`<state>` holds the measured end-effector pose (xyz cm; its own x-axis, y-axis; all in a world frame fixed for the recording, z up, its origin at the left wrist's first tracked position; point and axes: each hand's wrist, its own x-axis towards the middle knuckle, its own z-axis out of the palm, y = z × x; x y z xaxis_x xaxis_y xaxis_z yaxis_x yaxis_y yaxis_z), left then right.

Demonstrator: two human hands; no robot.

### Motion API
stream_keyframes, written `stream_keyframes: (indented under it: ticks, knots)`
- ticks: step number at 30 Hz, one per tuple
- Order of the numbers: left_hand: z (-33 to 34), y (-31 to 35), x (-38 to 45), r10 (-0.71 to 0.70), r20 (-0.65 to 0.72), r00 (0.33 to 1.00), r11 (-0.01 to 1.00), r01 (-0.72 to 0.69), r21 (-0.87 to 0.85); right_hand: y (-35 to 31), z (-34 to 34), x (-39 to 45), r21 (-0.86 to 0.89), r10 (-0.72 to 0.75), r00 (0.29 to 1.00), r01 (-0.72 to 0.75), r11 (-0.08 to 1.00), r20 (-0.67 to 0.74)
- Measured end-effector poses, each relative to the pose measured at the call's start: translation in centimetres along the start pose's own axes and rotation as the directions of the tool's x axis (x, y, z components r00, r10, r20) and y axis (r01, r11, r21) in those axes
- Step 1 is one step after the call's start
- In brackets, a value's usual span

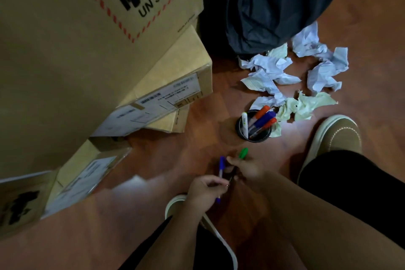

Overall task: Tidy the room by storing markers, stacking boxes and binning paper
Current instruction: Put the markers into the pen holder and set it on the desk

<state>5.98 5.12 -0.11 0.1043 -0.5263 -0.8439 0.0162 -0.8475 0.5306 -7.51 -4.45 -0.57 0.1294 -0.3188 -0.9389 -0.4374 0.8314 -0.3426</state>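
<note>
Left hand (206, 186) gripping purple marker (221, 165), right hand (246, 167) gripping green marker (242, 153), both hovering over wood floor (197, 120); crumpled paper (291, 72) lying beside black bag (274, 2).

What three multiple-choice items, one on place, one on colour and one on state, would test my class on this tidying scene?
1. Where does the black cup stand?
A. On a box
B. On the floor by the crumpled paper
C. Inside the bin bag

2. What colour cap has the marker in the right hand?
A. Green
B. Yellow
C. White

3. How is the left hand?
A. Flat on the floor
B. Idle and open
C. Gripping a purple marker

Answers: B, it sits on wood floor beside paper; A, a green cap shows above the fingers; C, fingers curl round it.
</note>
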Motion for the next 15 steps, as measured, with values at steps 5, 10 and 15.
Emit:
stream_keyframes:
  ticks: [5,10,15]
  knots:
    - [-0.9,2.1,-1.3,0.003,-0.095,0.996,0.993,-0.014,-0.116,-0.9,-0.7,-2.5,0.111,-0.082,0.988,0.096,0.989,-0.130]
    - [0.3,7.3,-1.6,0.089,-0.280,0.956,0.911,-0.192,-0.364,-1.6,-3.1,-6.4,-0.022,-0.356,0.857,0.375,0.927,-0.372]
    - [2.8,12.7,-1.2,0.259,-0.256,0.931,0.928,-0.314,-0.202,-4.5,-6.0,-6.9,0.113,-0.375,0.736,0.518,0.848,-0.565]
